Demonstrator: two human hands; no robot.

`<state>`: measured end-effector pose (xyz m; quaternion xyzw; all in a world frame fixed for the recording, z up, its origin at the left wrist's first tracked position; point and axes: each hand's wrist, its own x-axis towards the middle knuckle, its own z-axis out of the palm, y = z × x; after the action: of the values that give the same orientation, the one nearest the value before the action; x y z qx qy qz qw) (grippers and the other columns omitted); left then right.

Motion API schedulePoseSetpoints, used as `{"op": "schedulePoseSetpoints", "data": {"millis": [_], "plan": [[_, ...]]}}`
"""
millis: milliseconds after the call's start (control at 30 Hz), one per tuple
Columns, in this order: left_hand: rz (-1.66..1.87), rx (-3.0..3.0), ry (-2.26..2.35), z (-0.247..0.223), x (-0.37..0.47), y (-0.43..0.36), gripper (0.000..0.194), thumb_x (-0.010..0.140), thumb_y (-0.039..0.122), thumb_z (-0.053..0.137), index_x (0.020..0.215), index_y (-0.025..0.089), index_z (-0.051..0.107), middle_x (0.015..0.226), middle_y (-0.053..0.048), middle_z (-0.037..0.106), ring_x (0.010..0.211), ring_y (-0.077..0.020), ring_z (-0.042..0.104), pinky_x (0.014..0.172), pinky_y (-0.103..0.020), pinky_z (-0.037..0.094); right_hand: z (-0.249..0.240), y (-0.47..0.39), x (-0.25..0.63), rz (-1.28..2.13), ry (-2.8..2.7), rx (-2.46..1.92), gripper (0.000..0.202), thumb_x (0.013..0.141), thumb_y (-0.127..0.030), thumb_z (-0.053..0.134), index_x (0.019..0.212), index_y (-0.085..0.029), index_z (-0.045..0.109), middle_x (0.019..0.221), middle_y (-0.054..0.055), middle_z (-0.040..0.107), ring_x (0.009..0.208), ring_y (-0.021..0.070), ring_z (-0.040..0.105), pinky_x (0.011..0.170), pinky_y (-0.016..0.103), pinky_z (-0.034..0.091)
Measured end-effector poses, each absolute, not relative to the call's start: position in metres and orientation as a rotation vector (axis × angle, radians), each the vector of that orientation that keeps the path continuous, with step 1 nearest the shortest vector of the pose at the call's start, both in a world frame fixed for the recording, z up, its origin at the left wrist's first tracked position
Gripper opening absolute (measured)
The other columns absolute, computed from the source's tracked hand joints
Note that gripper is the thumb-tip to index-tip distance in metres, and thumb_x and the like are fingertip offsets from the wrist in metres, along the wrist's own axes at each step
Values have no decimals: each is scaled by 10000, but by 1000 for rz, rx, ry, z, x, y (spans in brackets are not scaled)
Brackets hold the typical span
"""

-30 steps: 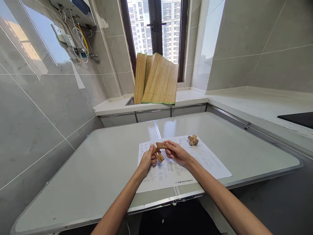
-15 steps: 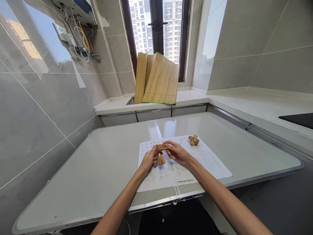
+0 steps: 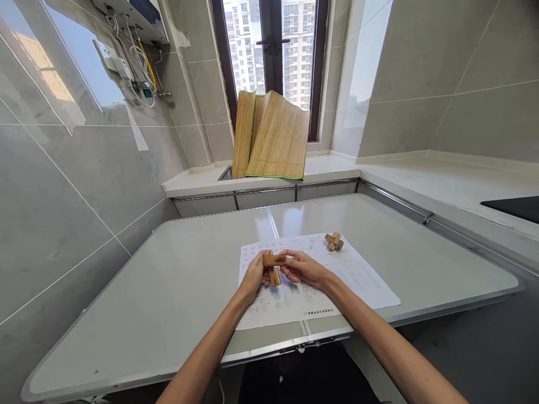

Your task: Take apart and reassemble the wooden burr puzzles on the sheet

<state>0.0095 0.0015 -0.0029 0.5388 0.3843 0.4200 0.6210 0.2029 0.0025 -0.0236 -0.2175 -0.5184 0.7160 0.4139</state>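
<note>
My left hand [image 3: 254,276] is closed on crossed wooden puzzle pieces [image 3: 275,277], one of them slanting down toward me. From the other side, my right hand [image 3: 304,267] pinches a notched wooden puzzle piece [image 3: 274,260] that lies crosswise over those in the left. The pieces touch; how they fit together is partly hidden by my fingers. Beneath both hands lies a white printed sheet [image 3: 357,286] with small diagrams. On its far right part sits an assembled wooden burr puzzle [image 3: 334,241], apart from my hands.
The sheet lies on a pale folding table [image 3: 168,292] with a metal seam and edge. Behind it runs a white counter [image 3: 324,164] with a metal rail. A folded bamboo mat [image 3: 278,137] leans before the window. Tiled walls close in both sides.
The piece in my right hand has turned level and moved left, now lying across the pieces in my left hand. The burr puzzle and sheet stay in place.
</note>
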Motion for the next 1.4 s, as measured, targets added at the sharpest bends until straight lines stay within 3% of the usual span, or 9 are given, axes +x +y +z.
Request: {"op": "schedulePoseSetpoints", "data": {"millis": [267,500,700,800,900,1000,1100,1400], "plan": [[940,1232,705,10,11,-6,402,928,584,583,831,201,511,763,-2,623,684,-163,635,679,-282,498,-30,4,200,1703,-1452,-618,416,894,-550,677,1059,-197,530,710,-32,665,413,69,509,419,189,360],[872,1143,647,14,6,-6,442,885,588,651,1070,192,585,819,-30,641,611,-192,667,621,-322,509,-20,-4,198,1760,-1546,-615,412,875,-553,701,981,-175,576,738,-12,683,395,51,508,392,169,371],[907,1096,686,8,2,1,447,820,583,731,968,172,637,786,-16,598,621,-146,596,598,-271,459,-19,-5,202,1867,-1592,-534,373,911,-499,682,1039,-150,648,774,1,691,380,27,454,387,173,348],[913,1104,686,7,2,2,418,834,559,729,943,159,675,874,-42,630,708,-148,599,668,-269,469,-21,-4,204,1946,-1555,-468,341,921,-463,678,1028,-139,668,779,21,703,399,41,483,411,189,378],[898,1101,702,7,2,3,461,872,577,681,1043,150,706,984,-88,680,833,-183,631,734,-282,479,-23,-3,205,1991,-1453,-415,337,914,-459,684,870,-126,660,734,38,699,398,51,489,419,203,377],[965,1067,703,5,2,7,503,886,592,659,1153,169,698,1154,-128,703,1017,-238,649,834,-322,492,-24,-2,207,1940,-1313,-420,350,902,-433,693,737,-133,622,635,18,655,378,46,434,414,209,345],[1100,1005,678,2,2,13,436,867,519,721,1143,182,701,1239,-130,693,1142,-251,623,944,-345,476,-24,2,209,1846,-1107,-449,314,871,-403,715,715,-152,608,582,-14,603,385,45,380,410,212,323],[1212,845,811,0,-4,18,351,801,469,780,989,180,713,1067,-96,699,914,-177,652,831,-294,506,-32,22,224,1459,-665,-580,276,820,-403,756,885,-236,546,641,-72,487,414,65,296,371,227,307]]}}
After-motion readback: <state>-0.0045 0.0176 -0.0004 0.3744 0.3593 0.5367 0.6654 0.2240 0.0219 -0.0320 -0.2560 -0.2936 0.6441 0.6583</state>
